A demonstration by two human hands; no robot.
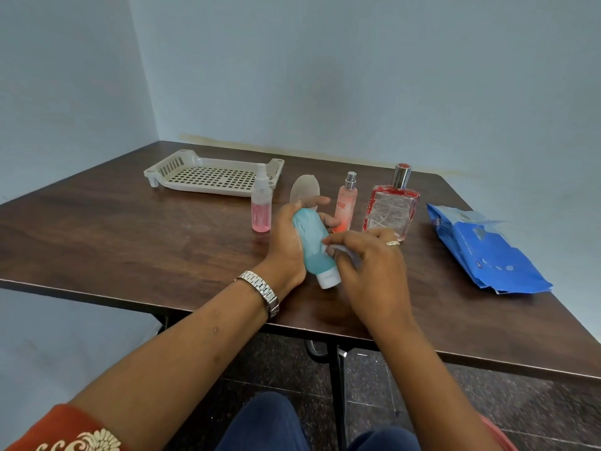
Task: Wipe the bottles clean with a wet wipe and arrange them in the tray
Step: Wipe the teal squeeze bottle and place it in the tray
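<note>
Bottles: first one under the wipe, tray not yet loaded

Blue bottle (312, 242) held above the bench (130, 229), tilted, white cap (329, 278) pointing toward the person. Left hand (287, 242) wrapped around its body, fingers (320, 200) closed on the far side. Right hand (367, 258) pinches a pale wet wipe (340, 249) against the bottle's side near the cap end; its fingers are curled tight on the wipe.

Tray (182, 157) sits at the far left of the bench, grid floor bare, no bottle in it.

Standing upright on the bench, none in the tray:
- pink spray bottle (261, 206), just in front of the tray's near right corner
- slim orange spray bottle (345, 203), behind the hands
- square red-trimmed perfume bottle (392, 206), right of it

A pale oval object (305, 190) stands behind the blue bottle; what it is cannot be told.

Blue wipe packet (481, 249) lies at right, flap open.

Judgement: task is early. Wiping of one bottle in hand; whether the other three are already clean cannot be told. All placing remains, four bottles at least
</note>
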